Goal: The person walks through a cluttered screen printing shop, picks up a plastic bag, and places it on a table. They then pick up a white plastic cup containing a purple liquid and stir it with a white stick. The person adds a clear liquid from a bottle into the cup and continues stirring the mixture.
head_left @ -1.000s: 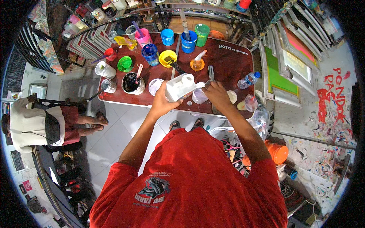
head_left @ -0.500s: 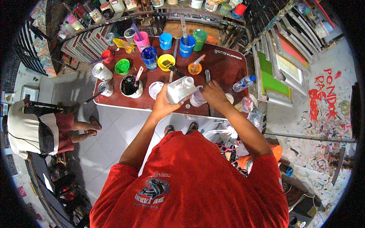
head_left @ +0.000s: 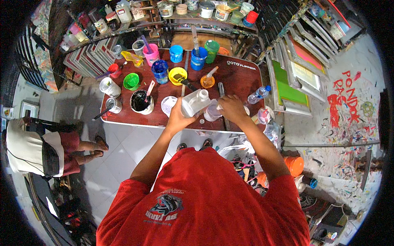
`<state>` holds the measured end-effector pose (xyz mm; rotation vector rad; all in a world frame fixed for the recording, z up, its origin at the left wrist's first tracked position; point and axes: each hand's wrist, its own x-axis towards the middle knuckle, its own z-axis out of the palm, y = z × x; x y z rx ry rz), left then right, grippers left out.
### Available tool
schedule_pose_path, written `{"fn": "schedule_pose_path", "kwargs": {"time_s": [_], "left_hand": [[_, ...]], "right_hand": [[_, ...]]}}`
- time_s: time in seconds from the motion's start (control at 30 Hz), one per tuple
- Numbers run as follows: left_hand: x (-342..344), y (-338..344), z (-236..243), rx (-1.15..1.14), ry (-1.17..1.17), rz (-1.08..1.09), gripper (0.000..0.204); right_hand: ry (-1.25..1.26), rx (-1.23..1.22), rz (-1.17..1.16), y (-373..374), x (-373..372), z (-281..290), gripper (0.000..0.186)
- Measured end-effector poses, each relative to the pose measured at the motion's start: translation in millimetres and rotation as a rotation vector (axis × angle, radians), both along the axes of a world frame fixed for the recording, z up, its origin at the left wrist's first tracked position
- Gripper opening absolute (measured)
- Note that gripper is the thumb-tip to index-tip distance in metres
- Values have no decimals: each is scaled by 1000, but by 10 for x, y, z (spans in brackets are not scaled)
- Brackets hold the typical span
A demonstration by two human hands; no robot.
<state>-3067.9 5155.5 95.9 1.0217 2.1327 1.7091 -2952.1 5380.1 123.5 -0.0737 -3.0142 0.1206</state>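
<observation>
My left hand [head_left: 177, 118] grips a white plastic jug [head_left: 194, 102], tilted with its open neck pointing right toward a small clear cup [head_left: 211, 112]. My right hand [head_left: 232, 108] holds that cup at the front edge of the dark red table [head_left: 238, 78]. A small white cap [head_left: 201, 121] lies on the table just below the jug. A white lid or dish [head_left: 168, 105] sits to the left of my left hand.
Several paint tubs stand on the table: a black one [head_left: 141, 102], green [head_left: 131, 81], yellow [head_left: 177, 76], blue [head_left: 159, 70], pink [head_left: 151, 54]. A water bottle [head_left: 258, 95] lies at the right. Another person [head_left: 37, 147] sits at the left. Framed screens [head_left: 295, 69] lean at the right.
The view has shifted slightly. Both hands stay at the table's front edge with the jug tipped toward the cup; the jug looks a little more tilted.
</observation>
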Motion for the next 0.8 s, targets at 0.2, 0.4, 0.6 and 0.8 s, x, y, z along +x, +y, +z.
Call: {"fn": "schedule_pose_path", "kwargs": {"time_s": [0.2,0.4,0.6,0.8], "left_hand": [[-11,-2,-33,3,-9,-21,60],[-17,2,-87,3,3,-30,60],[-22,17,-71,-36,35,-22,61],[-20,42,-80,-64,58,-16,64]], "right_hand": [[-101,-33,-18,-75,-6,124,30],[-17,38,5,-90,-20,38,28],[-83,-31,-102,-88,-7,-115,30],[160,-602,-362,-57,-4,331,35]]}}
